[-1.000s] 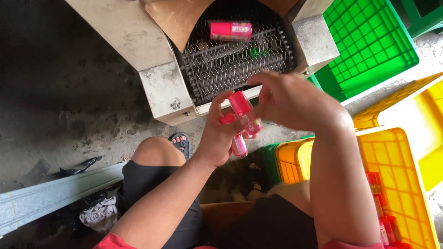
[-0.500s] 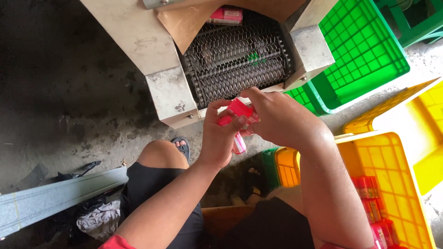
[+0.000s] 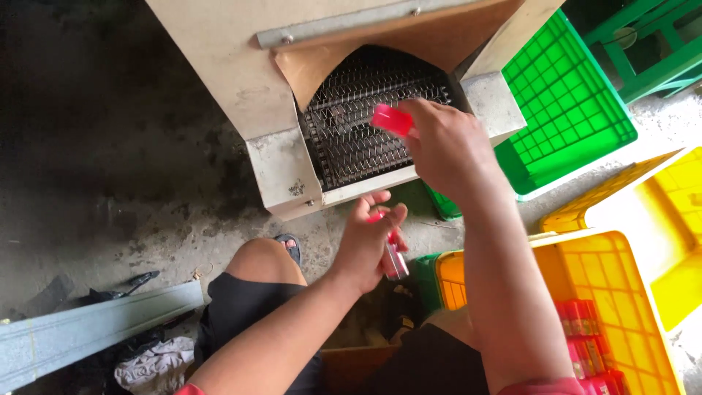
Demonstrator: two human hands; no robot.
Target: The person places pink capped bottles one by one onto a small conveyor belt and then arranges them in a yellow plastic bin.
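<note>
Head view: a pink-capped bottle (image 3: 391, 119) is gripped in the right hand (image 3: 446, 146) over the wire-mesh conveyor (image 3: 351, 124). Further pink bottles (image 3: 393, 256) are clasped in the left hand (image 3: 369, 241), beside the yellow crate (image 3: 621, 292).

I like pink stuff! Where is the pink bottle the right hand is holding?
In the head view, the pink bottle is in the right hand, up over the wire mesh conveyor, left of the green crate.

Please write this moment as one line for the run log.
left hand: holds small pink bottle | right hand: holds pink bottle over mesh conveyor | yellow crate: holds pink items
</note>
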